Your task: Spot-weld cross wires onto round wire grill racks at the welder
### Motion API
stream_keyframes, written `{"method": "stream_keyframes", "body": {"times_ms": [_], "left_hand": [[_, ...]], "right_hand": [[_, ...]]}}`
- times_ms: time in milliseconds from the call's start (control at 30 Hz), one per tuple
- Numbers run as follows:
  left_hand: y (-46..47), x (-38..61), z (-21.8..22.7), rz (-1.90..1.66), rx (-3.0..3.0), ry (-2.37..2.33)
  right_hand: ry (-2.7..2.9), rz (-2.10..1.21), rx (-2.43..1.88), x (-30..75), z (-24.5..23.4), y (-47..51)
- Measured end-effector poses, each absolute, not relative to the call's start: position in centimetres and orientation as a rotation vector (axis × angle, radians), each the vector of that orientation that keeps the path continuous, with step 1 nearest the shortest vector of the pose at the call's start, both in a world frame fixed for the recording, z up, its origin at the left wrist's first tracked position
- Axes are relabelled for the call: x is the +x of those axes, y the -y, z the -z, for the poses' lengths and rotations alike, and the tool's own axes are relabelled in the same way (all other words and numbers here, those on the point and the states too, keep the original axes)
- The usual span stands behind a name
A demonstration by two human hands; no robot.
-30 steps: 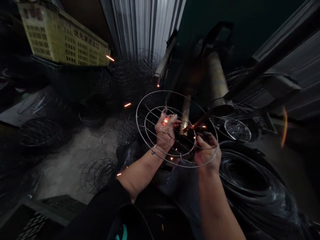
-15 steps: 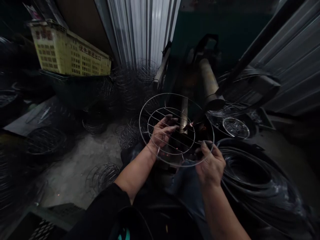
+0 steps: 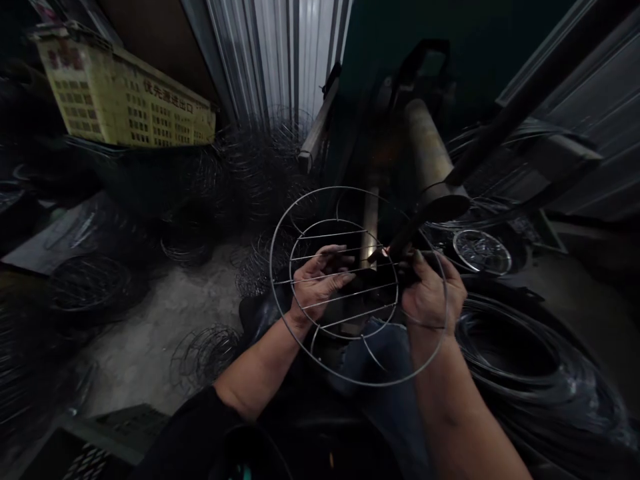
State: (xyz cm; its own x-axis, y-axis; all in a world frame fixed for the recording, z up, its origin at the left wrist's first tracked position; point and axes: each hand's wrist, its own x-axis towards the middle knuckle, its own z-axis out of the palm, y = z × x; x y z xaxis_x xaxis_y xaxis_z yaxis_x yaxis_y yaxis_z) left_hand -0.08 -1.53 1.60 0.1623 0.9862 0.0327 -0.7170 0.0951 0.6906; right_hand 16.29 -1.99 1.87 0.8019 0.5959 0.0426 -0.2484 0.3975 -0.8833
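A round wire rack (image 3: pixel 367 292), made of a larger ring, a smaller ring and several cross wires, is held tilted in front of me. My left hand (image 3: pixel 317 283) is under the smaller ring at its left, thumb and fingers curled about the cross wires. On the far side, my right hand (image 3: pixel 433 293) is closed at the rack's right edge; its fingertips are partly hidden. The smaller ring's right part lies between the spot welder's lower metal bar (image 3: pixel 371 223) and its dark upper tip (image 3: pixel 400 239). A small orange glow shows at that tip.
The welder's thick cylinder (image 3: pixel 430 150) and dark slanted lever (image 3: pixel 525 93) rise at upper right. A large wire coil (image 3: pixel 515 353) lies at right. Stacks of wire frames (image 3: pixel 250 180) stand behind, beside a yellow crate (image 3: pixel 135 100). More wire rings (image 3: pixel 207 357) lie on the floor.
The wire rack has turned and tilted, so its cross wires slope the other way and its near edge sits lower. My right hand has moved slightly up and right.
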Motion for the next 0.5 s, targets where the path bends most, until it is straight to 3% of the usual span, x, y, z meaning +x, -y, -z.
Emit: {"method": "stream_keyframes", "body": {"times_ms": [233,400,500], "left_hand": [[2.9,-0.8,-1.4,-0.914,0.157,-0.390],[3.5,-1.0,-2.4,-0.521,0.249,-0.204],[3.8,-1.1,-2.7,-0.520,0.303,-0.168]], "right_hand": [[0.479,-0.647,-1.021,16.8,-2.7,0.5],[0.461,-0.755,-1.008,17.0,-3.0,-0.2],[0.491,-0.861,-1.020,18.0,-2.9,0.4]]}}
